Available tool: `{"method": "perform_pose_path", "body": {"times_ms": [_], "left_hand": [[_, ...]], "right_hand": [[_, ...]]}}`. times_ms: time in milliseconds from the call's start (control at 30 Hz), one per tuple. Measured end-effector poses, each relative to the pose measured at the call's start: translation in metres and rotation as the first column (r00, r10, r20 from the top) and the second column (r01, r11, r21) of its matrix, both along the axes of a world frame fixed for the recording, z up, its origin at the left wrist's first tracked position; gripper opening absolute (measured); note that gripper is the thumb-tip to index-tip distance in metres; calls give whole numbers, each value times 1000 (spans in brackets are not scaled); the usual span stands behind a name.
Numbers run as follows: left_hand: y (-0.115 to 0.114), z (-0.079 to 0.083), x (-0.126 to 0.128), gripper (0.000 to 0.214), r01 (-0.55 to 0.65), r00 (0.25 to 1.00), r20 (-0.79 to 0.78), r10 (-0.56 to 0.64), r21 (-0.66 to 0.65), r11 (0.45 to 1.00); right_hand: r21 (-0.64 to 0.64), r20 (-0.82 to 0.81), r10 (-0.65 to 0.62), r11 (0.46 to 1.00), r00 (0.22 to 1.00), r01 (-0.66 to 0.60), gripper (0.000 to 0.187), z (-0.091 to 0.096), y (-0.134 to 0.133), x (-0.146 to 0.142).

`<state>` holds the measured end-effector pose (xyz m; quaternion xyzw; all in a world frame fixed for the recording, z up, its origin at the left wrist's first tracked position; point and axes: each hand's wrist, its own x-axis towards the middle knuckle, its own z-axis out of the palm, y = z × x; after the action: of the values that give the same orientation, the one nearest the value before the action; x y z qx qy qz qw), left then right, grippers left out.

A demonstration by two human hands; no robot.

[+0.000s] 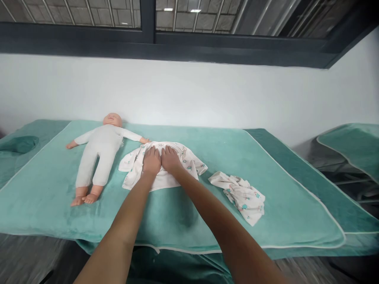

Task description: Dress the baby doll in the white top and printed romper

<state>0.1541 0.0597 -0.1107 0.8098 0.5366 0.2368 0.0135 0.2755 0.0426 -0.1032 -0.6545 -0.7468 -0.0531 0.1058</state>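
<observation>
A white, teal-printed baby shirt point(164, 183) lies spread, sleeves point(200, 167) toward nine and three o'clock; left hand point(152, 160) and right hand point(171, 159) press it, fingers together, pinching impossible to tell.

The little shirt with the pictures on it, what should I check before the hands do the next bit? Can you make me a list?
1. Shirt spread out on the green cover: ok, sleeves out to the sides.
2. Left hand and right hand both on the shirt: ok, side by side.
3. Cloth under the hands smooth: cannot tell, they hide it.
4. Doll lying face up: ok.
5. Doll's hand clear of the shirt: cannot tell, it is right by it.
6. Other patterned cloth laid flat: not ok, it is crumpled.
</observation>
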Motion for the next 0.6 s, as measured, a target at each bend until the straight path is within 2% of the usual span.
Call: {"method": "perform_pose_path", "body": {"times_ms": [133,433,533,600], "left_hand": [[1,3,0,47,60,995,-81,-64,-51,997],[-1,14,9,48,20,983,-178,-36,-88,996],[-8,15,20,50,-9,981,-193,-7,-81,997],[-13,14,28,52,-10,981,-193,-5,-73,997]], "right_hand": [[-1,6,-11,1000,1000,11,48,2,1,-4],[54,-45,-10,998,999,13,35,10,-20,-9],[52,-103,-71,996,992,77,37,9,-45,-7],[54,-187,-93,993,978,105,41,4,-75,-5]]}}
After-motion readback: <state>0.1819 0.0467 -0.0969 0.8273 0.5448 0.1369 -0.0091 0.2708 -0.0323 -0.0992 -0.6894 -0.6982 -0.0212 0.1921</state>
